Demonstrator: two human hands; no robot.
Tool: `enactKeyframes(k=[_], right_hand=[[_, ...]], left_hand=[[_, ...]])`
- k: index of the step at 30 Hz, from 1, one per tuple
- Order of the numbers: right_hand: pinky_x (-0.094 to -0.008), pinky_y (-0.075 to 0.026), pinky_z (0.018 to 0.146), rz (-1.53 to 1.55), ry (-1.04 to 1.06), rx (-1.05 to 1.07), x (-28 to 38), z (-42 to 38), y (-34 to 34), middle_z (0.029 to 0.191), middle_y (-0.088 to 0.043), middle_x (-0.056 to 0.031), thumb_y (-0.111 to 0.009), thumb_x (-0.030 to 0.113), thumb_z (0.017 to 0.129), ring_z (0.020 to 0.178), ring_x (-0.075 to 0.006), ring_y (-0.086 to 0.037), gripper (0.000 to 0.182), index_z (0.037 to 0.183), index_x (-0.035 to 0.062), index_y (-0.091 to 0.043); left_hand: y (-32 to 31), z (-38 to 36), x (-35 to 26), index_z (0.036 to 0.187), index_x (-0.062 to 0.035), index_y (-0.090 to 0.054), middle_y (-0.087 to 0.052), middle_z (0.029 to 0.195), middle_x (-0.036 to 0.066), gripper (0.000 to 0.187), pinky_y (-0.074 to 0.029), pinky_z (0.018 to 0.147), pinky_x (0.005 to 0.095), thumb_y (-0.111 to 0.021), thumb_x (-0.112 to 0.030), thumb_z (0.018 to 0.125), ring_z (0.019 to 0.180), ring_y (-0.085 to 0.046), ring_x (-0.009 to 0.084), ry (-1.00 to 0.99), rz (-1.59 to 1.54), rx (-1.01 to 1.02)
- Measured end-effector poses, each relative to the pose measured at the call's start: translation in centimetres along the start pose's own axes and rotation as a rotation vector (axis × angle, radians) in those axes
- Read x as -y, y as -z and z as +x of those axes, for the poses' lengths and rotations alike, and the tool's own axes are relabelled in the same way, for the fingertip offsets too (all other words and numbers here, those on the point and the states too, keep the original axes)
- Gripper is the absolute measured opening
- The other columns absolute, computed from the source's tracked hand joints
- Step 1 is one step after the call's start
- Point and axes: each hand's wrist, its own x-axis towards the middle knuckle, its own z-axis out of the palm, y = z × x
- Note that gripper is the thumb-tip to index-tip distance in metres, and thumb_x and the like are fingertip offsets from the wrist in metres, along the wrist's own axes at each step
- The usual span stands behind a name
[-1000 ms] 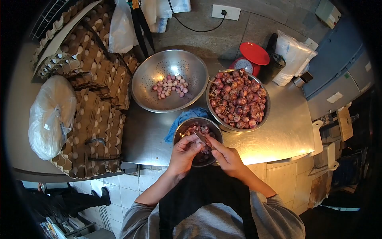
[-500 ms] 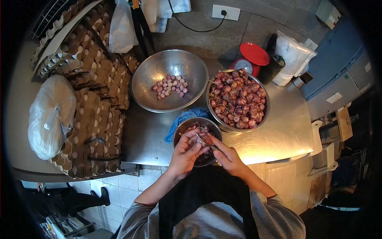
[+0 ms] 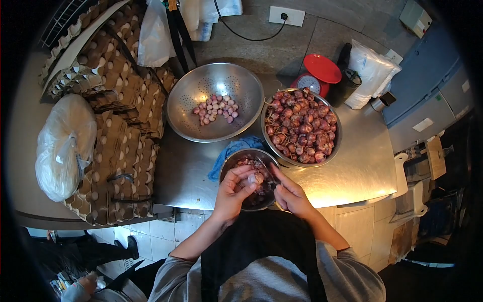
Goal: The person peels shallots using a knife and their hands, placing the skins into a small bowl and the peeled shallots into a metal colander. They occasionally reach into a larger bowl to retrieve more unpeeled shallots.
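Observation:
Over a small metal bowl [image 3: 260,203] that holds reddish skins, my left hand [image 3: 230,194] pinches a partly peeled shallot [image 3: 258,178] between thumb and fingers. My right hand [image 3: 294,199] is closed on a small knife [image 3: 265,166], its blade pointing up and left, just right of the shallot. Most of the knife's handle is hidden in my fingers. Behind the bowl, to the right, a large bowl [image 3: 338,132] is heaped with unpeeled red shallots [image 3: 302,126]. Peeled shallots [image 3: 216,108] lie in a wide metal colander [image 3: 183,121] at the back left.
A blue cloth [image 3: 229,151] lies against the small bowl. Egg trays [image 3: 113,171] are stacked left, with a filled plastic bag [image 3: 65,148] on them. A red scale [image 3: 322,70] and white bag [image 3: 370,70] stand behind. At lower left is another person [image 3: 85,284].
My right hand and the knife have come away from the shallot, slightly to the right, so the shallot shows more plainly. Another person's arm has come into view at lower left.

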Motion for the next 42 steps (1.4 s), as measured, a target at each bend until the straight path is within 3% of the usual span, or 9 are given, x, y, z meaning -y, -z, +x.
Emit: enactKeyframes(k=[2, 11, 20, 26, 28, 32, 34, 38, 42], right_hand=[[-0.0181, -0.029, 0.044, 0.119, -0.05, 0.087, 0.1, -0.1, -0.2, 0.055, -0.034, 0.002, -0.037, 0.019, 0.094, 0.045, -0.0066, -0.034, 0.049, 0.138, 0.0122, -0.019], [-0.0195, -0.027, 0.037, 0.285, -0.048, -0.043, -1.3, 0.9, -1.8, 0.051, -0.033, 0.0006, -0.034, 0.026, 0.094, 0.039, -0.0073, -0.032, 0.036, 0.128, 0.0138, -0.032], [-0.0194, -0.024, 0.033, 0.767, -0.208, 0.031, 0.2, 0.4, -0.7, 0.047, -0.033, 0.0007, -0.028, 0.034, 0.095, 0.032, -0.0077, -0.028, 0.027, 0.117, 0.0235, -0.038], [-0.0188, -0.025, 0.034, 0.768, -0.199, 0.019, 0.3, 0.4, -0.8, 0.048, -0.033, 0.0012, -0.027, 0.034, 0.095, 0.033, -0.0072, -0.028, 0.028, 0.117, 0.0217, -0.038], [-0.0188, -0.025, 0.034, 0.745, -0.188, 0.024, 0.5, 0.3, -0.7, 0.048, -0.033, 0.0009, -0.027, 0.034, 0.095, 0.033, -0.0073, -0.027, 0.029, 0.119, 0.0215, -0.038], [-0.0188, -0.025, 0.033, 0.679, -0.178, 0.049, 0.4, 0.2, -0.5, 0.048, -0.034, 0.0003, -0.029, 0.034, 0.094, 0.033, -0.0074, -0.027, 0.032, 0.121, 0.0191, -0.037], [-0.0189, -0.025, 0.033, 0.526, -0.225, 0.007, 0.1, 0.3, -0.5, 0.048, -0.035, 0.0001, -0.031, 0.035, 0.094, 0.033, -0.0073, -0.027, 0.034, 0.122, 0.0171, -0.037], [-0.0189, -0.025, 0.033, 0.356, -0.28, -0.037, 0.3, 0.5, -0.8, 0.049, -0.035, 0.0005, -0.034, 0.036, 0.093, 0.034, -0.0073, -0.028, 0.039, 0.125, 0.0139, -0.036], [-0.0186, -0.027, 0.035, 0.319, -0.192, -0.046, 0.1, 0.5, -0.5, 0.05, -0.036, 0.0009, -0.034, 0.033, 0.093, 0.037, -0.0073, -0.031, 0.041, 0.129, 0.0126, -0.034]], left_hand=[[0.2, 0.2, 0.5, 0.119, -0.0051, -0.038, -0.05, 0.111, 0.009, 0.047, -0.042, 0.088, 0.0291, -0.061, 0.001, 0.078, 0.103, -0.05, 0.0153, -0.189, 0.252, -0.004], [-0.7, -0.3, 0.6, 0.116, -0.005, -0.035, -0.052, 0.109, 0.012, 0.053, -0.043, 0.086, 0.0283, -0.063, 0.007, 0.073, 0.098, -0.053, 0.0164, -0.193, 0.161, -0.048], [-0.1, 0.8, -0.8, 0.114, -0.0058, -0.036, -0.049, 0.106, 0.011, 0.039, -0.046, 0.084, 0.0326, -0.056, 0.002, 0.081, 0.097, -0.054, 0.0182, -0.158, -0.101, -0.183], [2.5, 7.2, -4.3, 0.112, -0.0037, -0.047, -0.05, 0.11, 0.007, 0.033, -0.04, 0.088, 0.0282, -0.059, -0.004, 0.081, 0.104, -0.05, 0.0176, -0.616, 0.743, -0.332], [2.0, 7.5, -4.2, 0.113, -0.003, -0.049, -0.051, 0.11, 0.006, 0.034, -0.039, 0.087, 0.0267, -0.06, -0.005, 0.08, 0.101, -0.05, 0.0153, -0.618, 0.858, -0.232], [0.2, 4.3, -1.3, 0.105, -0.0016, -0.056, -0.054, 0.106, 0.006, 0.027, -0.039, 0.085, 0.0256, -0.061, -0.005, 0.079, 0.097, -0.051, 0.014, 0.017, 0.399, 0.139], [0.0, 3.6, -0.5, 0.1, -0.0023, -0.059, -0.055, 0.101, 0.006, 0.022, -0.04, 0.084, 0.0256, -0.062, -0.006, 0.079, 0.097, -0.05, 0.0139, -0.171, 0.689, 0.264], [0.7, 2.9, 0.8, 0.094, -0.0025, -0.059, -0.055, 0.097, 0.005, 0.014, -0.041, 0.082, 0.0249, -0.06, -0.005, 0.08, 0.093, -0.052, 0.0137, -0.244, 0.669, 0.201], [1.5, 2.1, 2.4, 0.094, -0.0041, -0.057, -0.059, 0.093, 0.004, 0.014, -0.044, 0.076, 0.0249, -0.06, -0.006, 0.081, 0.087, -0.056, 0.0142, -0.038, 0.258, -0.06]])
